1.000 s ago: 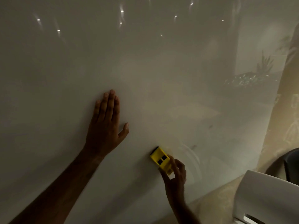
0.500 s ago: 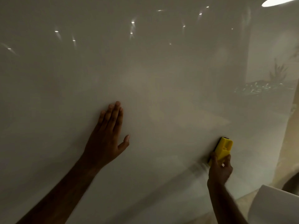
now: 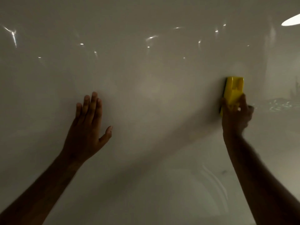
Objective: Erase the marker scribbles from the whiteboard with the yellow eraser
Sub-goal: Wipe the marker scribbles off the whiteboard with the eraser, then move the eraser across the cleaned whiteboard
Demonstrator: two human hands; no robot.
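Both my forearms come in from the bottom edge, bare and dark in the dim light, the left from the lower left corner, the right from the lower right.

My left hand (image 3: 86, 127) lies flat on the whiteboard (image 3: 154, 95), palm against it. Fingers straight and close together, pointing up; thumb spread out to the right. It holds nothing.

My right hand (image 3: 235, 116) is farther right and a little higher on the board. Its fingers are curled round the lower end of the yellow eraser (image 3: 233, 91) and grip it. The hand is blurred, so I cannot tell exactly how each finger sits. The eraser stands nearly upright, long side vertical, its top end clear above my knuckles. A dark strip runs down its left edge, where it meets the board. The yellow back faces me, with a moulded recess in it.

Board surface: glossy, pale, fills almost the whole view. Low on the right, beside my right forearm, a few thin curved pale streaks (image 3: 215, 181) and one small dark smudge (image 3: 224, 172). The area between my two hands shows no marks I can make out.

Farther up the board: scattered small bright glints (image 3: 151, 37) of reflected light. At the upper right corner a large bright oval reflection (image 3: 292, 21). At the right edge, level with the eraser, a faint blurred reflection, too dim to read.
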